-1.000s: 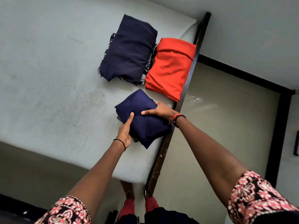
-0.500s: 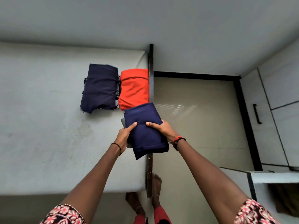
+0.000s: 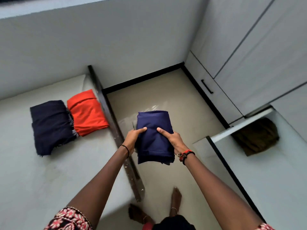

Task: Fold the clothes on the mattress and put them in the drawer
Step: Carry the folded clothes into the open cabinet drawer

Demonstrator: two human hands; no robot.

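Note:
A folded navy garment (image 3: 153,123) hangs in the air over the floor, just right of the bed's edge. My left hand (image 3: 132,138) grips its left side and my right hand (image 3: 172,140) grips its right side, thumbs on top. On the white mattress (image 3: 33,171) lie a folded dark navy garment (image 3: 49,125) and a folded orange garment (image 3: 86,112), side by side. At the right an open white drawer (image 3: 240,125) holds an olive-brown garment (image 3: 257,135).
A dark wooden bed rail (image 3: 113,127) runs along the mattress edge. White cupboard doors with a black handle (image 3: 207,86) stand at the right. The beige floor (image 3: 166,90) lies between bed and cupboard; my bare feet (image 3: 176,196) stand on it.
Both hands lifted the folded navy garment off the mattress and carried it right, past the bed rail, over the floor. My view turned right, and the open drawer came into sight.

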